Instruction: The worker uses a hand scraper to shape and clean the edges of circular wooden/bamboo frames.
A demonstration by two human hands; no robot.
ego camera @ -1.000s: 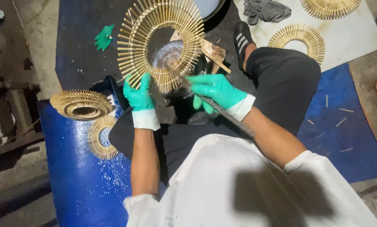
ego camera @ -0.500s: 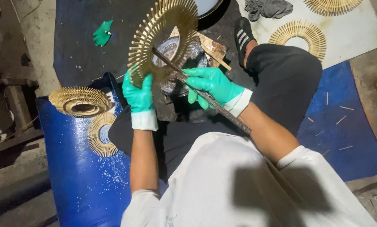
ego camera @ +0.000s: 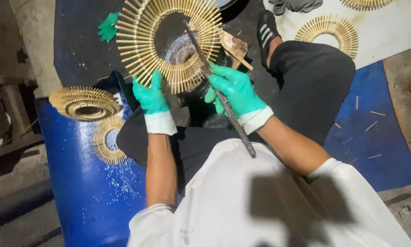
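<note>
Head view shows the left hand (ego camera: 151, 98) in a green glove gripping the bottom edge of a round ring of gold sticks (ego camera: 169, 41), held up over a dark pot (ego camera: 201, 103) between the knees. Right hand (ego camera: 235, 91) — gloved too — is closed around a long dark brush (ego camera: 219, 91), its tip lying across the ring. Two more stick rings (ego camera: 84, 103) sit on the blue barrel (ego camera: 77, 183) at the left.

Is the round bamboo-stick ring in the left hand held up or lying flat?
Held up: left hand grips the ring's lower edge.
</note>
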